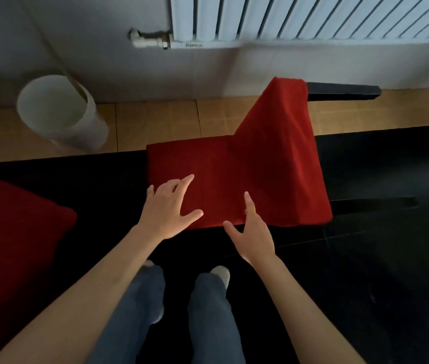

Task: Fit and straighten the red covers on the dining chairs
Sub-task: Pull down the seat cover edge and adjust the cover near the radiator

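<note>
A red cover (260,164) lies over the seat and up the backrest of a black dining chair (344,90) in front of me. The black top of the backrest sticks out bare to the right of the cloth. My left hand (167,211) rests flat on the covered seat near its front edge, fingers spread. My right hand (251,231) is at the front edge of the seat cover, fingers straight and touching the cloth. A second red-covered surface (11,245) fills the left edge of the view.
A white cylindrical bin (61,114) stands on the tan tiled floor at the left by the wall. A white radiator (313,19) hangs on the wall behind the chair. A black rug (378,285) lies under my feet (220,274).
</note>
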Motion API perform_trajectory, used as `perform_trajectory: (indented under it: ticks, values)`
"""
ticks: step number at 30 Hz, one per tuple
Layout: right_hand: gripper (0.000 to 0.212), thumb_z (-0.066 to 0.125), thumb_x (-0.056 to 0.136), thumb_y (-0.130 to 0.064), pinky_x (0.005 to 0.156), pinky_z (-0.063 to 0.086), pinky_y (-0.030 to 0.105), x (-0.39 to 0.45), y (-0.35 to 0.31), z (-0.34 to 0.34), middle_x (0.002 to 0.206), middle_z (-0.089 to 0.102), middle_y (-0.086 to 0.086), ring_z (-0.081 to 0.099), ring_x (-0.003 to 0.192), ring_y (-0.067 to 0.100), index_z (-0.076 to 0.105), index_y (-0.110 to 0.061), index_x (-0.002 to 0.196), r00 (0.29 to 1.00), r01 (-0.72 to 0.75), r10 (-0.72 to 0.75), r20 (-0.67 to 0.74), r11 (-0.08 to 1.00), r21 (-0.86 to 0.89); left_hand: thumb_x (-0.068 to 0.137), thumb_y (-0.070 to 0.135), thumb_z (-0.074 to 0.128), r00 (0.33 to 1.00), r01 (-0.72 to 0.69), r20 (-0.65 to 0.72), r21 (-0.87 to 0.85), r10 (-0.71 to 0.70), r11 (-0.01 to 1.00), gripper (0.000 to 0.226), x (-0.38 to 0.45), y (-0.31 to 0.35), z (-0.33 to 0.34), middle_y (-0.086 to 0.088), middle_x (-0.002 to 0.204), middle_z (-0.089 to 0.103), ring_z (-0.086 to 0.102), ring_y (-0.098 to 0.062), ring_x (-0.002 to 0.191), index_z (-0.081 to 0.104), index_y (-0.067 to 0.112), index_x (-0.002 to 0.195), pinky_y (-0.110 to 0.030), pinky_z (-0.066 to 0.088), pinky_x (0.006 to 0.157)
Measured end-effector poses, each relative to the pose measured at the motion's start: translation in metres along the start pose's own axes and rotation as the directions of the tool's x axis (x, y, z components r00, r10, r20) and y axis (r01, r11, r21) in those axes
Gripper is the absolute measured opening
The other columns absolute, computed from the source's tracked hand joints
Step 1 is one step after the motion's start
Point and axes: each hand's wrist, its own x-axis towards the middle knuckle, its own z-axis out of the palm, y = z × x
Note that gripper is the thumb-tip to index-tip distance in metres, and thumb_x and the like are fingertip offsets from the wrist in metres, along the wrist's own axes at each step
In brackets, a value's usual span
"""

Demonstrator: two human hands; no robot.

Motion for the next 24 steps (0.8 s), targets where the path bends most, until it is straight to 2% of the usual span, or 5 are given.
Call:
perform_trajectory:
  ticks: [10,14,18,22,24]
  values:
    - [0.085,0.059,0.092,-0.045,0.083,0.039,0.027,0.110,0.097,0.145,0.143,0.045,0.005,0.047,0.125,0.021,0.000,-0.034,0.153,0.994,-0.086,0.080,0.073,0.992,0.092,0.085,0.064,0.050,0.981,0.193,-0.024,-0.008,-0.193,0.981,0.080,0.058,-0.067,0.179,-0.008,0.142,0.046,0.042,-0.024,0.130,0.024,0.027,0.150,-0.050,0.026,0.111]
    - [0.083,0.058,0.093,-0.042,0.097,0.040,0.035,0.152,0.134,0.206,0.151,0.036,0.006,0.040,0.134,0.023,0.003,-0.032,0.154,0.989,-0.145,0.141,0.052,0.985,0.094,0.086,0.064,0.047,0.941,0.336,-0.008,-0.043,-0.337,0.941,0.079,0.075,-0.097,0.257,-0.010,0.142,0.045,0.045,-0.027,0.127,0.020,0.027,0.151,-0.046,0.030,0.108]
    - [0.079,0.055,0.094,-0.044,0.100,0.039,0.037,0.184,0.168,0.264,0.153,0.031,0.009,0.039,0.134,0.024,0.005,-0.034,0.154,0.960,-0.266,0.276,-0.052,0.952,0.153,0.089,0.058,0.049,0.865,0.496,-0.006,-0.137,-0.501,0.857,0.078,0.087,-0.114,0.330,-0.014,0.139,0.046,0.048,-0.030,0.122,0.018,0.024,0.152,-0.045,0.033,0.106]
    - [0.077,0.052,0.094,-0.048,0.096,0.040,0.036,0.209,0.196,0.311,0.153,0.029,0.013,0.042,0.131,0.028,0.003,-0.038,0.153,0.926,-0.323,0.358,-0.121,0.916,0.237,0.088,0.055,0.052,0.749,0.644,0.025,-0.262,-0.662,0.719,0.079,0.093,-0.115,0.395,-0.019,0.144,0.038,0.042,-0.033,0.128,0.019,0.020,0.151,-0.048,0.034,0.107]
    - [0.076,0.051,0.094,-0.048,0.097,0.039,0.035,0.219,0.206,0.331,0.156,0.023,0.014,0.041,0.132,0.029,0.002,-0.040,0.152,0.905,-0.344,0.398,-0.150,0.893,0.290,0.087,0.054,0.054,0.718,0.668,0.021,-0.303,-0.696,0.680,0.080,0.097,-0.113,0.421,-0.022,0.148,0.032,0.037,-0.036,0.132,0.021,0.018,0.151,-0.050,0.033,0.108]
